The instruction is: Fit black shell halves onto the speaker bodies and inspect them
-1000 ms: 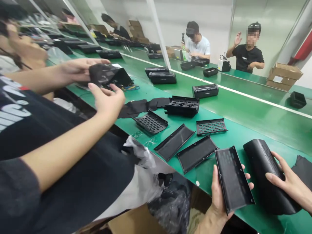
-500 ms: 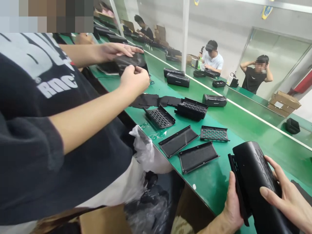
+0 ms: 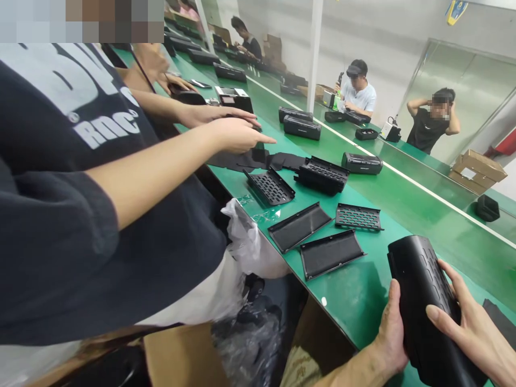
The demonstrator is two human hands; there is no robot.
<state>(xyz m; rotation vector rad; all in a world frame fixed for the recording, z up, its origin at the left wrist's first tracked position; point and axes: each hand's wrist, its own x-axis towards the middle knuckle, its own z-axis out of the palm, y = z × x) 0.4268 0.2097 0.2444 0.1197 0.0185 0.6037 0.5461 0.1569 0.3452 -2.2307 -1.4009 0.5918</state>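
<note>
At the lower right, my left hand [image 3: 390, 336] grips the left side of a stack of black speaker grille shells [image 3: 423, 301], curved plastic panels with slots. My right hand [image 3: 470, 317] is wrapped over the right side of the same stack, thumb on top. The lower end of the stack runs past the frame's bottom edge. Nearest on the green table lie two shells with dark lining, one of them a lined shell [image 3: 332, 253], and a slotted shell [image 3: 358, 216].
A co-worker's hands [image 3: 237, 131] reach over the table at left. Beyond the loose shells stand a shell pile [image 3: 322, 174], dark mesh sheets [image 3: 282, 160] and a finished speaker [image 3: 362, 163]. A plastic bag [image 3: 244, 236] hangs at the table edge, above a cardboard box [image 3: 181, 355].
The shell at the left of my stack, offset before, now sits close against the others. The co-worker's hands have left the dark piece they held and stretch out over the table.
</note>
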